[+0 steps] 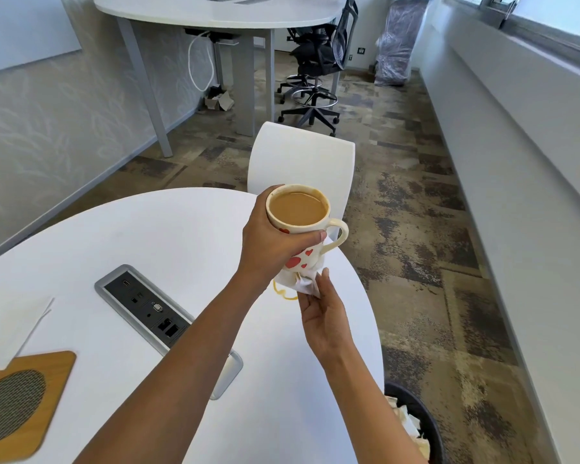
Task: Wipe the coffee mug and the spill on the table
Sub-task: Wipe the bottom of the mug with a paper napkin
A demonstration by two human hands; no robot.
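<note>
My left hand [268, 239] grips a cream mug [303, 242] with red hearts, full of milky coffee, and holds it lifted above the white round table [168, 236]. Its handle points right. Under the mug's base my right hand [322, 313] holds a white tissue [303, 281] against the bottom of the mug. A thin brown ring of spilled coffee [283, 293] lies on the table just below the mug, partly hidden by the tissue.
A grey power and data panel [148, 309] is set into the tabletop. A wooden coaster with mesh [17, 403] and white paper [17, 326] lie at the left. A white chair [302, 159] stands behind the table. A black bin [416, 426] with crumpled tissues sits at the lower right.
</note>
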